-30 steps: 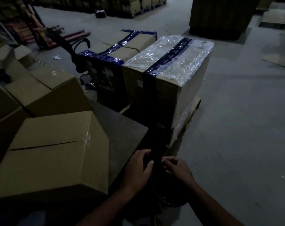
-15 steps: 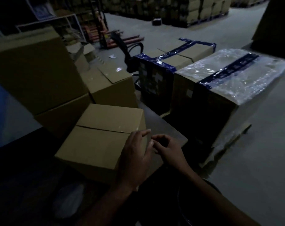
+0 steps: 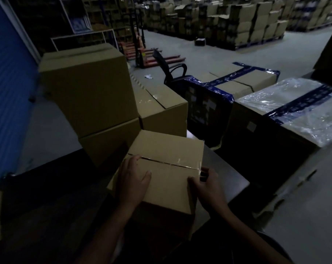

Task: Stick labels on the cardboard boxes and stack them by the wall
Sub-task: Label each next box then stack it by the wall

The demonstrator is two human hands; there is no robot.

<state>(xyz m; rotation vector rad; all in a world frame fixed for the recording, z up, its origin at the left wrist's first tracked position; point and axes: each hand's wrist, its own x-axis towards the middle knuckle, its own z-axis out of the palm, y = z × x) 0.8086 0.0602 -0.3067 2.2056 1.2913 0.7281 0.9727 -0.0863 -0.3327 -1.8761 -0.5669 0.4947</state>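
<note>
1. The cardboard box is sitting on the dark tabletop, close in front of the person, taped seam facing up, probably so its top is within reach for a label.
2. The left hand is lying flat on the lid, fingers straight; the right hand is curling over the three-o'clock edge, seemingly steadying it.
3. At eleven o'clock, stacked boxes are standing beside the blue wall, likely the finished pile.
4. At two o'clock, wrapped cartons are waiting.
</note>
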